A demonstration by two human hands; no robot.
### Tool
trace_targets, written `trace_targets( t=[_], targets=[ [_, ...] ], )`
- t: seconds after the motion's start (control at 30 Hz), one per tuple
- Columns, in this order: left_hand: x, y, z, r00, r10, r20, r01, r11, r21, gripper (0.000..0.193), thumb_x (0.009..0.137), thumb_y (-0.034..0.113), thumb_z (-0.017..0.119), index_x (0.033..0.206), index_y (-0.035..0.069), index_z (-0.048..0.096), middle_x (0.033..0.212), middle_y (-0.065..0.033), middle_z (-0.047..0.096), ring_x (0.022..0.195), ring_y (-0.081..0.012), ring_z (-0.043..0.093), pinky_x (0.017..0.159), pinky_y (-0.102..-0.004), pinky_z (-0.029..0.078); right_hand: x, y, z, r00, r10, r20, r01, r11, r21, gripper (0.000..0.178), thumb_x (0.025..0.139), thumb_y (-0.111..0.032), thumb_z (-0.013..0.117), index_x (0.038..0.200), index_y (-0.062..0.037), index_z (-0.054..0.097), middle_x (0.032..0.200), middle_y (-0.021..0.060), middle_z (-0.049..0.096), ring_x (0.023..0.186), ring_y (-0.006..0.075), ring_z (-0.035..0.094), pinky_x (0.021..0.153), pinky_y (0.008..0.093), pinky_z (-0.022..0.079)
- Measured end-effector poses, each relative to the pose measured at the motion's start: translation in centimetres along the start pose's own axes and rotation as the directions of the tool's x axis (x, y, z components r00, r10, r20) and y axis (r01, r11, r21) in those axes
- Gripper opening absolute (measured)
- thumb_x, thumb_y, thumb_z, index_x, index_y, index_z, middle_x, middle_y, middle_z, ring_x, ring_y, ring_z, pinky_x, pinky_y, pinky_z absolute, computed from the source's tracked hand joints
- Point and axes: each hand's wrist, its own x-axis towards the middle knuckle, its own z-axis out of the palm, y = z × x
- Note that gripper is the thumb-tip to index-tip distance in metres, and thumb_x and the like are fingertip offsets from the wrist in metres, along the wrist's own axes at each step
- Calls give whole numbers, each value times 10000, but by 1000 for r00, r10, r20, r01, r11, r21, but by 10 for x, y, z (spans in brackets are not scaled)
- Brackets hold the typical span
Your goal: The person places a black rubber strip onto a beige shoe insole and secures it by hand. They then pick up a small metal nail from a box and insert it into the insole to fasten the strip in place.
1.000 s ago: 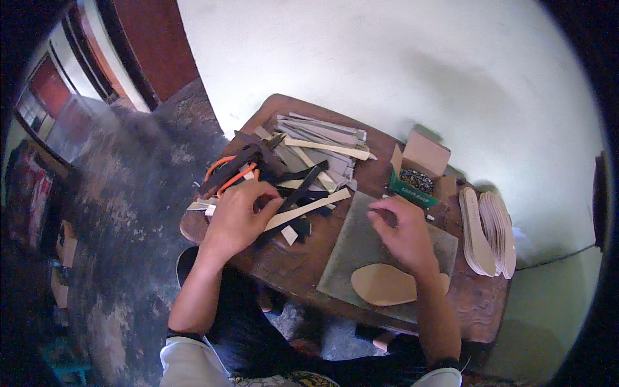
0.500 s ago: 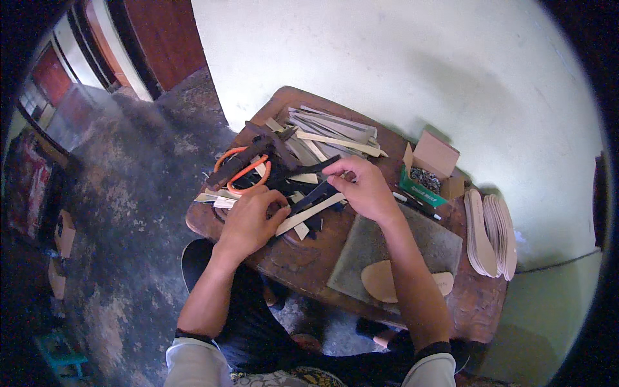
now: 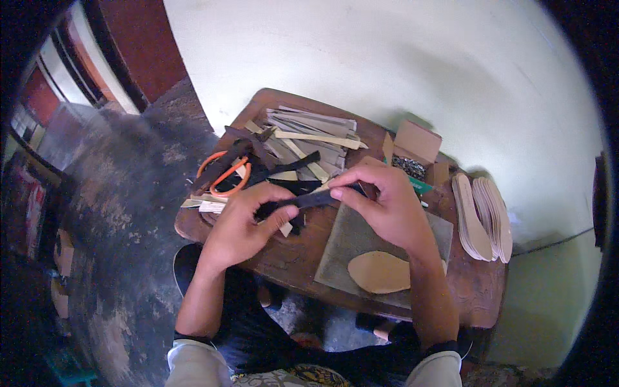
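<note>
A dark, flat strip (image 3: 317, 198) is stretched between my two hands, above the front part of a wooden table. My left hand (image 3: 246, 224) is closed around its left end, with the thumb on top. Thumb and fingers of my right hand (image 3: 387, 201) pinch the other end. Just beyond the left hand lie scissors with orange handles (image 3: 227, 182), partly covered by dark brown pieces (image 3: 248, 145). Cream and black strips lie loose around them. Below the right hand, a tan insole (image 3: 379, 271) rests on a grey slab (image 3: 335, 248), partly hidden by my forearm.
Grey strips (image 3: 313, 121) are piled at the table's far side. An opened green and brown box (image 3: 418, 140) of small metal pieces stands near the wall (image 3: 361, 58). Stacked insoles (image 3: 474, 222) stand at the right of the wooden table (image 3: 284, 258).
Both hands have lifted the dark strip off the scraps and drawn it nearer, now held level. The left hand has turned, its thumb over the strip. The view has shifted slightly.
</note>
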Motion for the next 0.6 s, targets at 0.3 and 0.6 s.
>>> trace_targets(
  t=[0.3, 0.6],
  targets=[
    [9, 9, 42, 895, 38, 445, -5, 997, -76, 130, 869, 140, 693, 884, 16, 655, 769, -115, 650, 704, -238, 619, 625, -359, 461, -101, 28, -56, 995, 45, 91, -26, 980, -199, 129, 817, -135, 728, 919, -67, 690, 818, 105, 648, 739, 290, 641, 635, 382, 492],
    [20, 35, 102, 825, -141, 547, 242, 963, -116, 101, 871, 81, 700, 950, 19, 687, 783, -56, 672, 702, -104, 621, 625, -265, 486, -139, 24, -50, 949, 304, 84, -291, 947, -137, 163, 879, -157, 649, 1002, -51, 655, 875, 150, 658, 814, 327, 651, 729, 428, 510]
  ],
)
